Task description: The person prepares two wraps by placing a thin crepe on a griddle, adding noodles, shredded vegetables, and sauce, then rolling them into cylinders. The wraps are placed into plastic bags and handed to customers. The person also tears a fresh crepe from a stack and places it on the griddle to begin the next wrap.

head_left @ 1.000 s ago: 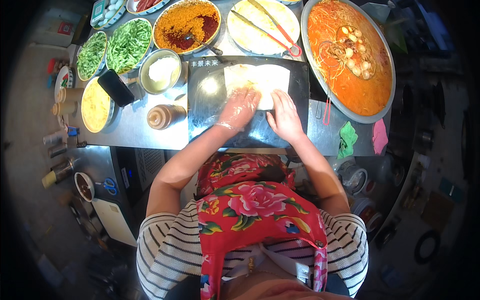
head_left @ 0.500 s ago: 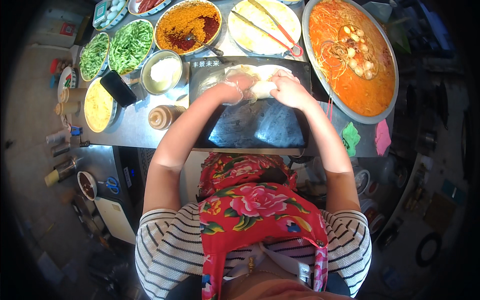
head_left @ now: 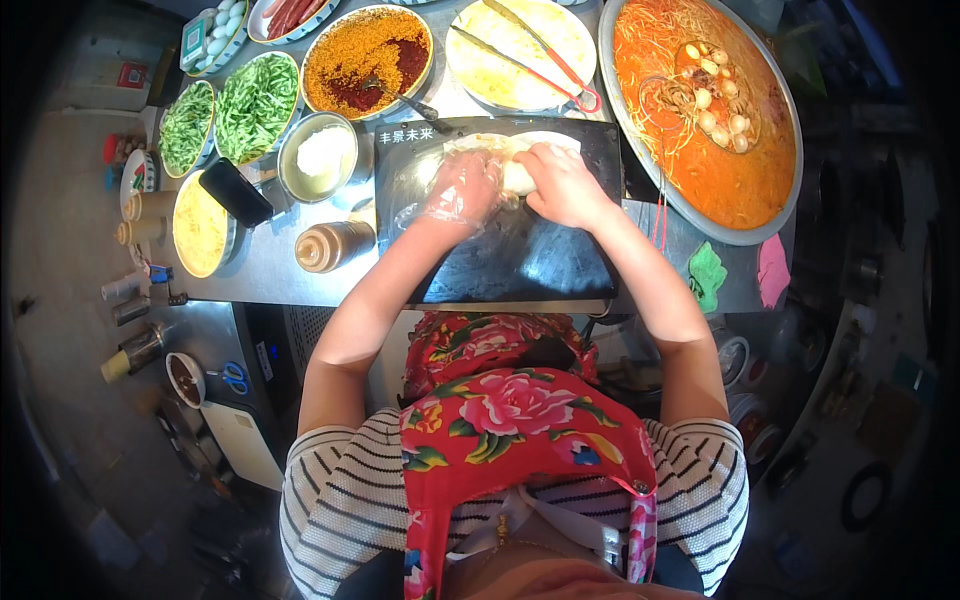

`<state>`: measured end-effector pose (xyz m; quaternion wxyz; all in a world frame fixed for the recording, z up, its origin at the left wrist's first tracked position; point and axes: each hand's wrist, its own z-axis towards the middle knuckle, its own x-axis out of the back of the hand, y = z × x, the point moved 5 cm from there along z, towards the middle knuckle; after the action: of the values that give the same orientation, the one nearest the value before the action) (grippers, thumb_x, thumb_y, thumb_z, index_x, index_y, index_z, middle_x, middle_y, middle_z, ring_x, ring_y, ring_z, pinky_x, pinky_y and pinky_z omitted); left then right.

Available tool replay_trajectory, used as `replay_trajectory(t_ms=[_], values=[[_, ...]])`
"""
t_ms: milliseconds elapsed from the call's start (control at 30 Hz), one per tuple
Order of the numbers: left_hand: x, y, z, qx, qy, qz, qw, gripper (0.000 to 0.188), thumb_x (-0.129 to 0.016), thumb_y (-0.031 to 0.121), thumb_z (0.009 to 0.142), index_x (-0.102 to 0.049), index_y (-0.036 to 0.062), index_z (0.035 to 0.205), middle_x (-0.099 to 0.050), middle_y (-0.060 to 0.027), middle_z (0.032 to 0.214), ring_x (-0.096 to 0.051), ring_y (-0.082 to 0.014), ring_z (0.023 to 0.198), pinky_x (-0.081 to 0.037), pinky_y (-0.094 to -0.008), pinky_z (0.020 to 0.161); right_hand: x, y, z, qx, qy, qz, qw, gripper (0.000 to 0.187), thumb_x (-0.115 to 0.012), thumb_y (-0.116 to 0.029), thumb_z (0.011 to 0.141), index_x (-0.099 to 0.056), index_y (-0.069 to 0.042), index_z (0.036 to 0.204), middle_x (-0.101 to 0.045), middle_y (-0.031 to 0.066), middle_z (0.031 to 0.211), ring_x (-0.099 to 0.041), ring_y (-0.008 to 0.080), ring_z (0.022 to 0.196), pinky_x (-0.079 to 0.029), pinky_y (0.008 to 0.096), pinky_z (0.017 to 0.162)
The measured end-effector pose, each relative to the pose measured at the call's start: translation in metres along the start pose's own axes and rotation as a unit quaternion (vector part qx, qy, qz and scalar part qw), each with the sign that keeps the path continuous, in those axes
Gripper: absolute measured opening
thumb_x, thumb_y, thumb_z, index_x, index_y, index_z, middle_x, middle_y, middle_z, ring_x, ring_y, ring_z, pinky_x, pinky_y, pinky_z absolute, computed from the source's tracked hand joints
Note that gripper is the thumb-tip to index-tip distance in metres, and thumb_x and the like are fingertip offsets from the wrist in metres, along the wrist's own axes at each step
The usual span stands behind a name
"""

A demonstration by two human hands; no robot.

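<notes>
A pale flat wrap (head_left: 515,160) lies rolled at the far side of a black board (head_left: 510,255) on the steel counter. My left hand (head_left: 462,190), in a clear plastic glove, presses on the wrap's left part. My right hand (head_left: 558,185), bare, grips its right part. Both hands curl over the roll, which is mostly hidden under them.
A big round pan of orange noodles with pale balls (head_left: 705,100) stands at the right. Behind the board are a plate with tongs (head_left: 520,45), a bowl of orange crumbs and red sauce (head_left: 368,55), green vegetable bowls (head_left: 255,100), a steel bowl of white paste (head_left: 320,155) and a brown squeeze bottle (head_left: 330,245).
Both hands have moved from the middle of the board to its far edge, and the flat wrap has been rolled up under them.
</notes>
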<state>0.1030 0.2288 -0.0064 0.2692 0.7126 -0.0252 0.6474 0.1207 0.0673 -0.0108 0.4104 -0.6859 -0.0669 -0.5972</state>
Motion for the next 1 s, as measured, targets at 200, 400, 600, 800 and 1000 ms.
replay_trajectory(t_ms=[200, 400, 600, 800, 1000], values=[[-0.016, -0.015, 0.007, -0.058, -0.034, 0.002, 0.998, 0.071, -0.077, 0.032, 0.082, -0.049, -0.0052, 0.136, -0.065, -0.0206, 0.106, -0.063, -0.038, 0.101, -0.05, -0.0467, 0.089, 0.009, -0.003, 0.003, -0.003, -0.008, 0.013, 1.0, 0.055, -0.063, -0.011, 0.074, -0.056, -0.001, 0.127, -0.057, 0.0155, 0.116, -0.053, 0.0335, 0.119, -0.04, 0.0486, 0.102], [-0.014, -0.024, 0.016, -0.079, -0.05, -0.04, 0.995, 0.071, -0.077, 0.035, 0.082, -0.05, -0.0032, 0.135, -0.065, -0.0193, 0.108, -0.063, -0.0385, 0.102, -0.05, -0.0457, 0.091, 0.0, -0.011, -0.01, 0.045, 0.09, -0.055, 0.993, 0.058, -0.065, -0.01, 0.072, -0.056, -0.001, 0.128, -0.055, 0.0147, 0.116, -0.053, 0.0344, 0.118, -0.039, 0.0477, 0.102], [-0.004, -0.008, -0.004, -0.052, 0.063, 0.055, 0.995, 0.077, -0.081, 0.033, 0.078, -0.048, -0.0004, 0.139, -0.06, -0.0175, 0.121, -0.06, -0.0356, 0.109, -0.05, -0.0449, 0.091, -0.003, 0.003, 0.007, -0.014, -0.006, -0.01, 1.0, 0.054, -0.064, -0.011, 0.072, -0.058, -0.003, 0.125, -0.056, 0.0143, 0.114, -0.054, 0.035, 0.114, -0.041, 0.0476, 0.099], [-0.015, -0.022, 0.004, -0.056, 0.005, 0.046, 0.997, 0.084, -0.083, 0.027, 0.074, -0.045, -0.0026, 0.142, -0.061, -0.0187, 0.117, -0.06, -0.0364, 0.108, -0.049, -0.0447, 0.092, 0.003, 0.001, 0.009, -0.023, -0.012, -0.013, 1.0, 0.06, -0.067, -0.012, 0.074, -0.054, -0.003, 0.132, -0.057, 0.0152, 0.119, -0.054, 0.0352, 0.119, -0.039, 0.0483, 0.104], [-0.011, -0.032, 0.021, -0.035, -0.08, -0.002, 0.996, 0.091, -0.084, 0.027, 0.073, -0.04, -0.0032, 0.146, -0.062, -0.0173, 0.114, -0.06, -0.0358, 0.108, -0.049, -0.0453, 0.094, -0.001, -0.007, 0.003, -0.018, 0.049, -0.06, 0.997, 0.061, -0.068, -0.011, 0.073, -0.055, -0.006, 0.131, -0.056, 0.013, 0.118, -0.055, 0.0338, 0.115, -0.041, 0.0472, 0.099]])
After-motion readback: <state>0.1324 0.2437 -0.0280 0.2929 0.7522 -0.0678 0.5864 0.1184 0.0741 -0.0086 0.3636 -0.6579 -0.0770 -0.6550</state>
